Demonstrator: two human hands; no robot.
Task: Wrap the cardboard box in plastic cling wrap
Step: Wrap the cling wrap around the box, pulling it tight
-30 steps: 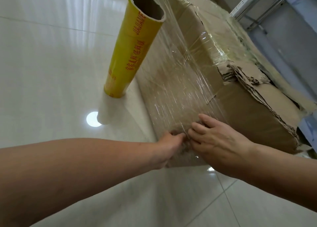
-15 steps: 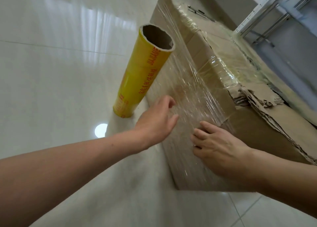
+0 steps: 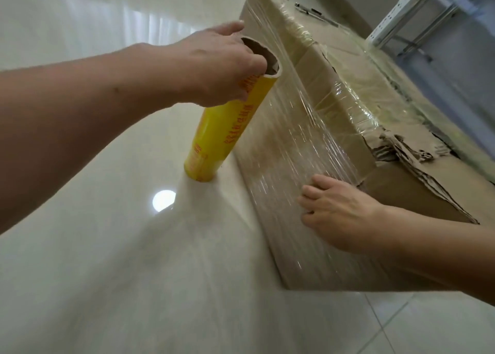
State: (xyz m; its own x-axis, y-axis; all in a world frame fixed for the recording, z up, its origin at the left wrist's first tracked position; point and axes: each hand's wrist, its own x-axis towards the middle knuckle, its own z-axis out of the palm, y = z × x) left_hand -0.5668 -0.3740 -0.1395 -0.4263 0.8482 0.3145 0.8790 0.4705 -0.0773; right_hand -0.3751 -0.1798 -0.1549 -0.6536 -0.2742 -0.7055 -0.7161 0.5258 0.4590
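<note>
Your left hand [image 3: 214, 67] grips the top end of the yellow cling wrap roll [image 3: 222, 128], fingers curled around the rim of its open cardboard core, thumb side toward you. The roll stands tilted on the glossy tiled floor [image 3: 107, 273], its lower end touching the tiles just beside the cardboard box [image 3: 401, 206]. A sheet of clear film [image 3: 292, 139] runs from the roll across the near side of the box, wrinkled and shiny, and older layers cover the top edge further back. Your right hand [image 3: 340, 214] lies flat against the wrapped side near the bottom corner, fingers spread a little and pressing the film to the cardboard, holding nothing. The box sits on the floor, its top torn and ragged at the near right corner. A white metal shelf frame [image 3: 401, 8] stands behind it
</note>
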